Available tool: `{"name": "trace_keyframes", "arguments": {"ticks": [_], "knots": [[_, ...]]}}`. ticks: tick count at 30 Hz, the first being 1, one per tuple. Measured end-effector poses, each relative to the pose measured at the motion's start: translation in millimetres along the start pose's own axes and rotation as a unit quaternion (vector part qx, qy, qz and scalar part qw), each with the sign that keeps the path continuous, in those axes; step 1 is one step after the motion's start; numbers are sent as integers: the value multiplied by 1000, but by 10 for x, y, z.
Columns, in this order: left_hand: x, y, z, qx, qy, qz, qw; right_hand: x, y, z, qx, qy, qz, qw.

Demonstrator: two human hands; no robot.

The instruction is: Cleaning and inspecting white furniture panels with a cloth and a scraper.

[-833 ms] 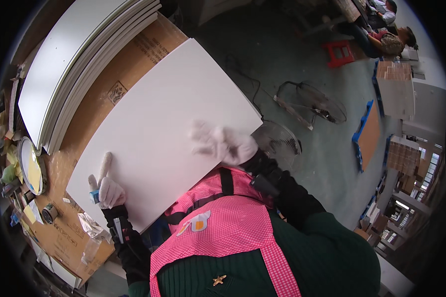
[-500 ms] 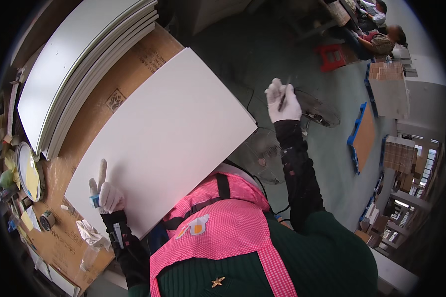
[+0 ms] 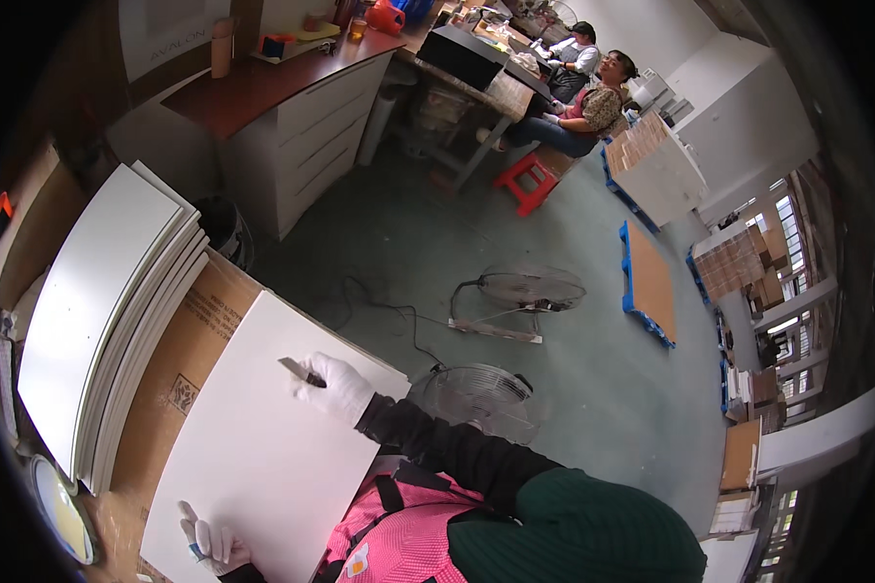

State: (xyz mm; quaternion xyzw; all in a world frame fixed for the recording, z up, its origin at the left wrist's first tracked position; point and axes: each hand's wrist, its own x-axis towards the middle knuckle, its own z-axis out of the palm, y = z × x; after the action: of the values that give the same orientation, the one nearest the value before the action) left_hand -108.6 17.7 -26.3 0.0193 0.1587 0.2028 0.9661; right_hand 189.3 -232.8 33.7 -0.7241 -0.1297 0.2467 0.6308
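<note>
Right hand: our gloved right hand (image 3: 338, 387) pinches a small dark blade-like tool (image 3: 299, 371), fingers closed on it, over the far part of the white board.
Left hand: our gloved left hand (image 3: 209, 540) rests at the board's near left edge, fingers narrow around a small blue thing we cannot make out.
White board: the white board (image 3: 253, 457) lies flat on the brown cardboard sheet (image 3: 185, 360), its far corner jutting out over the floor.
Board edges: the left long edge runs beside bare cardboard; the right edge ends just short of our pink apron (image 3: 399, 534).
Stack: a stack of white panels (image 3: 107, 311) lies left of the cardboard, apart from the board.
Open room: the green floor (image 3: 593, 389) opens to the right, taken up by two floor fans (image 3: 476, 394) and a cable; a blue pallet (image 3: 648, 282) sits well beyond.
</note>
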Motion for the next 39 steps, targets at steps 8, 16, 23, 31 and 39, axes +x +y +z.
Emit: {"name": "trace_keyframes", "arguments": {"ticks": [8, 16, 23, 31, 39], "knots": [[103, -72, 46, 73, 70, 63, 993, -337, 172, 418, 29, -90, 157, 983], [201, -227, 164, 65, 149, 62, 985, -520, 422, 518, -151, -114, -115, 975], [253, -249, 41, 80, 110, 77, 988, -551, 403, 521, -101, -143, -108, 979], [322, -264, -45, 75, 149, 102, 981, -572, 364, 526, -150, -147, -126, 970], [343, -463, 138, 121, 130, 142, 974, -495, 341, 418, -232, -127, -158, 952]]}}
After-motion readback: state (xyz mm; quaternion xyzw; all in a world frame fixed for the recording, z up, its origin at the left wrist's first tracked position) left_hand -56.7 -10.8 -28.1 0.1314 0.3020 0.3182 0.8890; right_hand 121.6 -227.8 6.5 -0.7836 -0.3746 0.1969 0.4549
